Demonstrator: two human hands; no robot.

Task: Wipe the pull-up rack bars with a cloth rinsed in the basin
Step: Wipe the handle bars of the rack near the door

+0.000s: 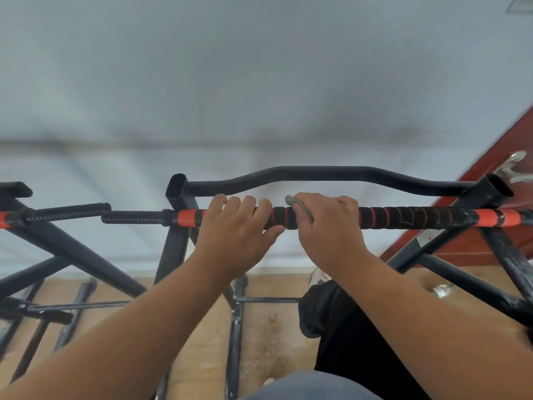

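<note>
Our left hand (236, 226) curls bare over the padded bar (403, 219); beside it our right hand (326, 226) wraps the bar, pinching a grey cloth (297, 204) that peeks past its fingers (343, 202). We judge the cloth soft and limp, the foam grippy. Beyond, the curved bar (317, 171).

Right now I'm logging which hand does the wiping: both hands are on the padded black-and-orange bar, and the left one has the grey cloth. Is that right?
Not quite. Both hands are on the padded bar, but the grey cloth is under the right hand, not the left. The left hand grips the bar bare. The head view shows it.
</note>
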